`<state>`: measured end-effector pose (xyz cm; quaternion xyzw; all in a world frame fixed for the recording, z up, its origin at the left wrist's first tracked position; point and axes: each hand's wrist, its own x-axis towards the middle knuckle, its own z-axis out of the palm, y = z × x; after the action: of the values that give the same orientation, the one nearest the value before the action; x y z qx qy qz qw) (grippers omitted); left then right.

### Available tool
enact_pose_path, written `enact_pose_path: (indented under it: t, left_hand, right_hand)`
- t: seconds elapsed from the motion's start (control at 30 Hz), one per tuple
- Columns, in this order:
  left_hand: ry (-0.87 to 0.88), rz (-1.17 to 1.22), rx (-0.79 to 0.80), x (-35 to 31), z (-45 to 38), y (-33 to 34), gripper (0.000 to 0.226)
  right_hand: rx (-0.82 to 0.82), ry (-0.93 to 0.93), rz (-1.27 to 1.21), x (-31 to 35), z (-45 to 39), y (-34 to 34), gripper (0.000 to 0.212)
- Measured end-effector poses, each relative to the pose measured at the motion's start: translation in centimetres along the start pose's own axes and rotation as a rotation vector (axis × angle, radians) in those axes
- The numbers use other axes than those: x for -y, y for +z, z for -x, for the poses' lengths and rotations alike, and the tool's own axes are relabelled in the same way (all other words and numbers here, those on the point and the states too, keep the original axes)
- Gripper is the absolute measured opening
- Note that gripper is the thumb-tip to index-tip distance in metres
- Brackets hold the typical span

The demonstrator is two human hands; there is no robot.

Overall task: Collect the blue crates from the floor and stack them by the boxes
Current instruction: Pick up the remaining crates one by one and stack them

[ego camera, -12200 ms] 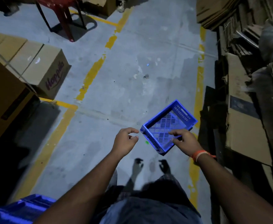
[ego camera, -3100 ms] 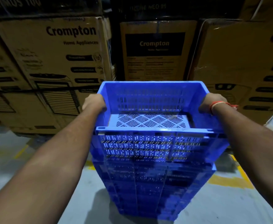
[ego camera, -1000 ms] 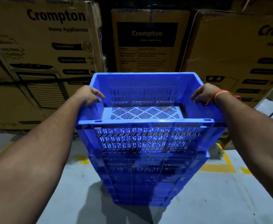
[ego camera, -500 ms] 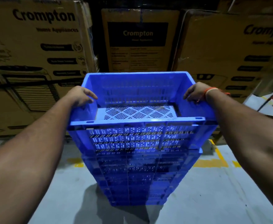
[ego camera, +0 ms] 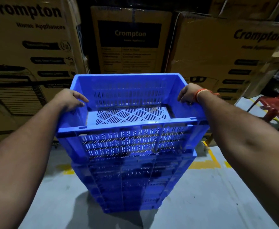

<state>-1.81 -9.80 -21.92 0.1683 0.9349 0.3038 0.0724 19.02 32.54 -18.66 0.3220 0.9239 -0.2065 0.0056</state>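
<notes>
Top crate point(ego camera: 132, 129) on stack point(ego camera: 127, 182): we judge it light, rigid; left hand point(ego camera: 69, 100) and right hand point(ego camera: 187, 95) grip its side rims

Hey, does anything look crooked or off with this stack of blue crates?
The top crate sits twisted against the stack below, so its near edge overhangs on the left. Left hand and right hand rest on its side rims. No damage shows.
</notes>
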Motion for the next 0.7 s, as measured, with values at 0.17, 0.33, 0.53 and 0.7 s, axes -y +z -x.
enact_pose_path:
  t: [0.17,0.33,0.53,0.7]
  left_hand:
    - [0.000,-0.034,0.009,0.0,0.1,-0.4,0.018]
    - [0.010,-0.050,0.016,-0.2,-0.2,-0.4,0.017]
    - [0.017,-0.027,0.034,0.1,-0.4,-0.6,0.018]
    - [0.044,-0.029,0.056,-0.1,-0.3,-0.6,0.022]
  right_hand:
    - [0.000,0.005,0.003,-0.1,-0.3,0.3,0.017]
    - [0.027,0.019,-0.012,-0.1,0.1,0.3,0.018]
    - [0.028,0.015,-0.002,0.2,1.2,0.1,0.017]
    - [0.053,0.021,-0.017,-0.1,2.4,-0.2,0.018]
